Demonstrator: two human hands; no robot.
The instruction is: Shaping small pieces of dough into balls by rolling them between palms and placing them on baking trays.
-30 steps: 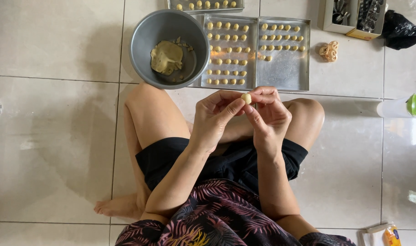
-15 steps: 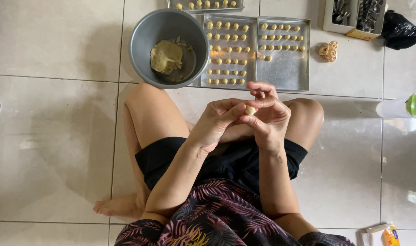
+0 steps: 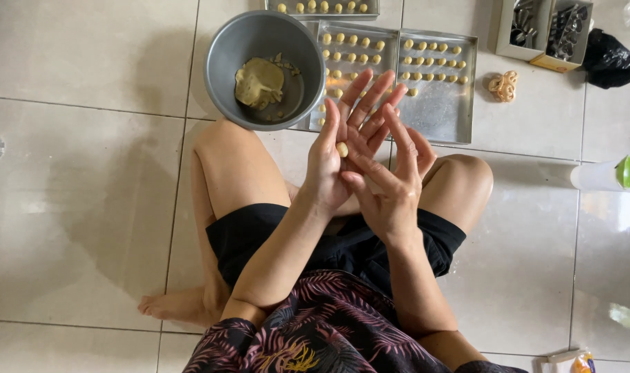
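Head view: small pale-yellow dough ball (image 3: 342, 149), smooth and slightly oval, sits on the palm of the left hand (image 3: 342, 155), fingers spread and raised. Right hand (image 3: 391, 183) lies against it, fingers extended, palms near pressing the ball between them. Beyond the fingertips: grey metal bowl (image 3: 221, 62) with dough lump (image 3: 258, 83); baking tray (image 3: 439, 114) of dough balls.

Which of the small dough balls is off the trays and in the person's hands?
The single pale dough ball lying on the open left hand, with the right hand beside it. All other balls sit in rows on the metal trays.
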